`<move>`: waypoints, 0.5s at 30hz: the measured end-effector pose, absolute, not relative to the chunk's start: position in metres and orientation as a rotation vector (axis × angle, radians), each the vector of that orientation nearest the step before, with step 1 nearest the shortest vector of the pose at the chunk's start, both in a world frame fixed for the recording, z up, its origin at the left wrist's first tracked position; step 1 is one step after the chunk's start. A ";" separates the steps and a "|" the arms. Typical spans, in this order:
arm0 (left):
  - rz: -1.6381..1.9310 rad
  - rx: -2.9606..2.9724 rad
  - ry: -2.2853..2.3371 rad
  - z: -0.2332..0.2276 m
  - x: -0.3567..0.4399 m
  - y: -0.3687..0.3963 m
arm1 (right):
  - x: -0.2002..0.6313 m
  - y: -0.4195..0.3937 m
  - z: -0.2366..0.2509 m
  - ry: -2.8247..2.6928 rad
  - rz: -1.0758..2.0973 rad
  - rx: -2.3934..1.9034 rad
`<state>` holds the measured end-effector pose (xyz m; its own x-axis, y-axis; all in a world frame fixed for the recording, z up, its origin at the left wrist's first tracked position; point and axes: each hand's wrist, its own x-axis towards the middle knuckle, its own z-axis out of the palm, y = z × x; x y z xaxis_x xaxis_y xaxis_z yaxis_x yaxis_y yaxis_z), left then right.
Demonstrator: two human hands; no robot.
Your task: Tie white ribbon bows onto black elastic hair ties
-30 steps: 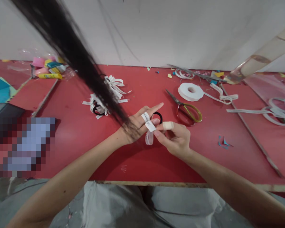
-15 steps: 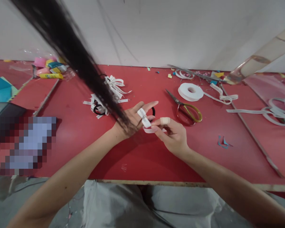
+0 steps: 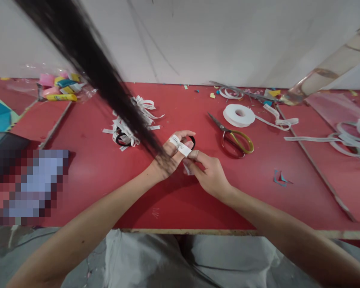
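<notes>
Red table (image 3: 87, 132) against white wall. Left hand (image 3: 171, 154) grips black hair tie (image 3: 192, 141), printed ribbon (image 3: 180, 145) wrapped over its fingers; right hand (image 3: 208, 172) pinches ribbon's lower end. Scissors (image 3: 234, 136) nearby.

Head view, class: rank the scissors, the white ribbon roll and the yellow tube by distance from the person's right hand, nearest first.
1. Scissors: just right of and beyond the right hand, lying on the red table.
2. White ribbon roll: farther back, behind the scissors.
3. Yellow tube: far left, near the wall, clearly the farthest.
</notes>
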<state>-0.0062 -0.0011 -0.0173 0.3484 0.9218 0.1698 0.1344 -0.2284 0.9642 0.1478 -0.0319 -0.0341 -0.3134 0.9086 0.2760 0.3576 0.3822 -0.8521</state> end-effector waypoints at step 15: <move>1.043 1.888 0.910 -0.022 -0.016 0.011 | 0.150 -0.037 -0.035 -1.928 0.993 -1.004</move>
<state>-0.0162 0.0111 -0.0221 0.4066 0.8518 0.3305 0.2119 -0.4398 0.8728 0.1497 -0.0372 -0.0350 -0.4250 0.8704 0.2486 0.3027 0.3955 -0.8672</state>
